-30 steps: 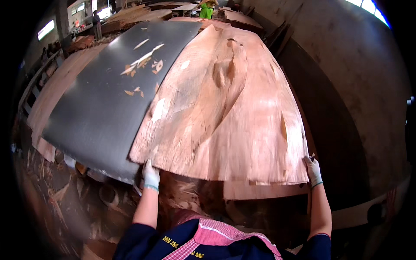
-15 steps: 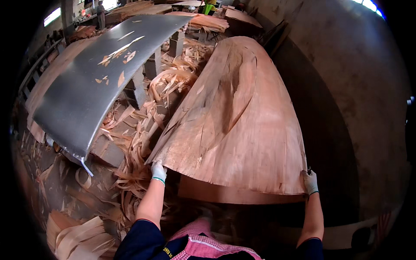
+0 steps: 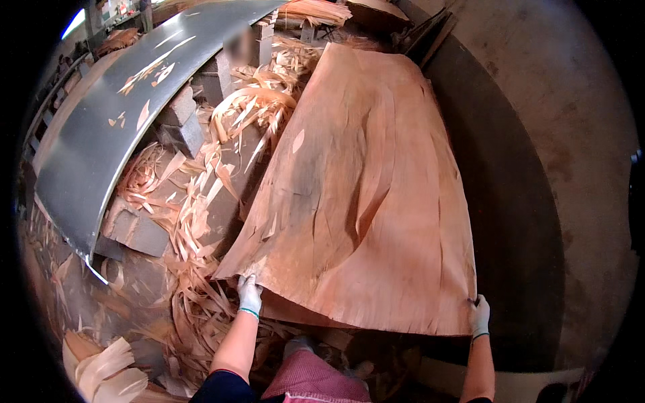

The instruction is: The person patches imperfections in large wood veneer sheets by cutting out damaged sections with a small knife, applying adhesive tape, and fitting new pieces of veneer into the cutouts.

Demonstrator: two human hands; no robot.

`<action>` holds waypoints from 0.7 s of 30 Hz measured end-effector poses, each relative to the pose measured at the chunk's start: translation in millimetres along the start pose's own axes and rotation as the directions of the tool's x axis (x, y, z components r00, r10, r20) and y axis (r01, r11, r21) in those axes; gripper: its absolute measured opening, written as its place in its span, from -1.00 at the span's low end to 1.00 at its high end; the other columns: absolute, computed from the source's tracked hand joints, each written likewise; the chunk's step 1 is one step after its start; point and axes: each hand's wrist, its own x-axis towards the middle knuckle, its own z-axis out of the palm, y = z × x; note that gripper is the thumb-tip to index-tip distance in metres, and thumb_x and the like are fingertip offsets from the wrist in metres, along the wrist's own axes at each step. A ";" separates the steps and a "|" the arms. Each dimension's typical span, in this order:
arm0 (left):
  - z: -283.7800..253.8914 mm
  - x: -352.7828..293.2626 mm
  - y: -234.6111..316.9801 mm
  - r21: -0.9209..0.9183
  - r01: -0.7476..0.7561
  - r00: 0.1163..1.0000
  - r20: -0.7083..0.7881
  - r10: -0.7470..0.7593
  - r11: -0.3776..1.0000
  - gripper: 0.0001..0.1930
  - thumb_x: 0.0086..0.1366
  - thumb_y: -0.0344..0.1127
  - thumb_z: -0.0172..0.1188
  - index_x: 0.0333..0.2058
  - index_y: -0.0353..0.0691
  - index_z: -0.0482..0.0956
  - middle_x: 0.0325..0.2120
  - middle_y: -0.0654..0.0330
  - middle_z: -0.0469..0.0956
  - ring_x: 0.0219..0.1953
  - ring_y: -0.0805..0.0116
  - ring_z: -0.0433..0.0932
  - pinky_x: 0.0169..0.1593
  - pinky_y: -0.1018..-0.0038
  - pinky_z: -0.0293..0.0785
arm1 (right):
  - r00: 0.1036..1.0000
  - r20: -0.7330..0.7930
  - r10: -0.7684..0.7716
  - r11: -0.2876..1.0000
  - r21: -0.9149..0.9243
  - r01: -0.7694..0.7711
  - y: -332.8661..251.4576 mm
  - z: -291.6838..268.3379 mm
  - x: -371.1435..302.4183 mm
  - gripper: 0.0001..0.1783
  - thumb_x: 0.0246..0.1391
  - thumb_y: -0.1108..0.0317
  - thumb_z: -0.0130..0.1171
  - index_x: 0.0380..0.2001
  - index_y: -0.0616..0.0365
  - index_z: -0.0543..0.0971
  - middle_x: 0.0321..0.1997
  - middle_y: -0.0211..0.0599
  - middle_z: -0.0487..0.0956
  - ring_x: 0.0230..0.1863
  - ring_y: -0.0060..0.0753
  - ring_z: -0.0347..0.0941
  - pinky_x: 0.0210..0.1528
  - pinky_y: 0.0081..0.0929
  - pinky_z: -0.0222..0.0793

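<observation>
A large, thin sheet of reddish-brown wood veneer [image 3: 403, 221] stretches away in front of me, rippled, with a dark grey stain on its left half. My left hand [image 3: 249, 294], in a white glove with a green cuff, grips its near edge close to the left corner. At the near right corner my right hand [image 3: 480, 316], gloved the same way, pinches the edge; a small dark thing shows at its fingertips, too small to name. Under the near edge, part of another veneer sheet [image 3: 295, 310] shows.
A long dark smooth-topped table [image 3: 87, 154] with veneer scraps on it stands at the left, propped on concrete blocks [image 3: 138, 230]. Curled veneer strips [image 3: 195, 228] litter the floor between. Stacked veneer pieces [image 3: 104, 373] lie at the lower left. A wall [image 3: 571, 134] rises at the right.
The veneer sheet has flattened, its far end now broader and squarer, and its near edge sits lower in view. Both hands still hold it. The view has shifted, moving the dark table leftward.
</observation>
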 end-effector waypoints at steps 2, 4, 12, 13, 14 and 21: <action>5.3 -1.6 -20.3 0.030 0.027 0.999 -0.026 -0.026 0.999 -0.73 0.32 -0.45 0.04 -0.02 -0.07 0.46 -0.10 0.28 0.52 -0.12 0.41 0.52 -0.15 0.39 0.50 | 0.996 -0.057 -0.065 0.985 -0.162 0.055 18.3 16.8 1.9 -0.74 0.13 0.32 0.17 -0.18 0.26 0.50 -0.28 -0.03 0.60 -0.25 0.04 0.53 -0.19 -0.18 0.40; 8.8 -5.2 -45.1 0.108 0.035 0.998 0.054 -0.041 0.994 -0.67 0.33 -0.43 0.02 0.07 -0.07 0.39 0.00 0.30 0.47 -0.05 0.37 0.49 -0.08 0.36 0.41 | 0.998 -0.021 -0.051 0.975 -0.220 0.046 42.4 31.2 17.4 -0.70 0.12 0.32 0.17 -0.12 0.23 0.48 -0.27 0.02 0.60 -0.18 0.12 0.53 -0.19 -0.13 0.40; 8.7 -73.7 -145.1 0.153 -0.078 0.997 0.025 0.075 0.985 -0.64 0.30 -0.43 0.08 0.07 -0.08 0.38 -0.01 0.25 0.47 -0.04 0.37 0.49 -0.11 0.40 0.45 | 1.000 -0.022 0.023 0.951 -0.309 -0.028 109.2 86.7 49.9 -0.67 0.14 0.34 0.14 -0.05 0.18 0.40 -0.22 0.07 0.60 -0.17 0.13 0.53 -0.15 -0.11 0.42; 5.7 -87.7 -156.1 0.085 -0.085 0.996 0.021 0.083 0.993 -0.65 0.28 -0.42 0.11 0.05 -0.08 0.39 -0.01 0.25 0.46 -0.04 0.36 0.49 -0.10 0.42 0.49 | 0.999 -0.040 0.002 0.945 -0.327 -0.015 123.2 93.0 53.0 -0.67 0.15 0.32 0.14 -0.06 0.19 0.38 -0.24 0.07 0.60 -0.18 0.14 0.53 -0.16 -0.11 0.42; 4.9 -96.6 -164.2 0.087 -0.086 0.996 0.020 0.085 0.992 -0.65 0.28 -0.42 0.11 0.05 -0.08 0.39 -0.01 0.25 0.46 -0.04 0.36 0.49 -0.10 0.42 0.49 | 0.999 -0.038 0.003 0.945 -0.325 -0.015 139.2 100.3 57.9 -0.67 0.15 0.32 0.14 -0.06 0.19 0.38 -0.24 0.07 0.60 -0.18 0.14 0.53 -0.16 -0.11 0.42; -42.8 -33.3 -206.2 -0.250 0.002 1.000 -0.004 -0.004 0.968 -0.46 0.32 -0.08 0.12 0.19 -0.23 0.32 0.08 0.10 0.43 0.08 0.15 0.43 0.16 0.17 0.34 | 0.999 -0.038 -0.004 0.950 -0.314 -0.008 207.2 152.9 108.9 -0.68 0.16 0.32 0.13 -0.06 0.23 0.40 -0.27 0.09 0.60 -0.20 0.14 0.54 -0.20 -0.09 0.42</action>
